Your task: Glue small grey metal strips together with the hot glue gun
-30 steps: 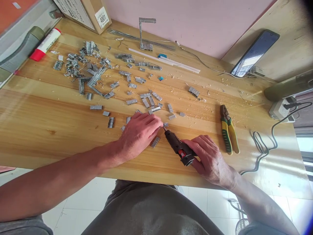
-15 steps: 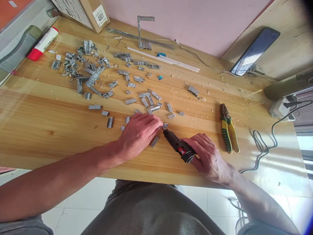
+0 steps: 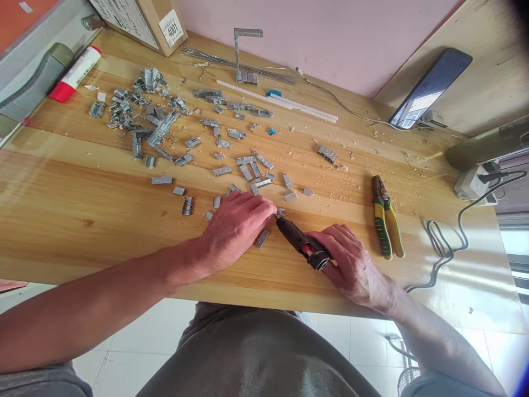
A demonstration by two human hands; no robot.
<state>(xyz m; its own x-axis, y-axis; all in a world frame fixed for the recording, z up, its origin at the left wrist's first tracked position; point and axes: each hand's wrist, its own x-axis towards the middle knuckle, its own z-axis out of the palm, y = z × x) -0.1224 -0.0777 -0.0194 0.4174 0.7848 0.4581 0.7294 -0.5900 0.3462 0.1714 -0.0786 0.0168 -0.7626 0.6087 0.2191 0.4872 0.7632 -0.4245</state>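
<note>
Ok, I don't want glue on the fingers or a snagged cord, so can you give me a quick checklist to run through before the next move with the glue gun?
1. Right hand grips the glue gun by its rear: ok.
2. Nozzle rests at the left hand fingertips; safe gap from the hot tip: not ok.
3. The small piece pinned under the left fingertips is hidden; its alignment: cannot tell.
4. Loose staple strip lies right beside the gun, close to the work spot: not ok.
5. Pliers lie apart to the right of the hand: ok.
6. Black cord runs off to the power strip, away from both hands: ok.
</note>
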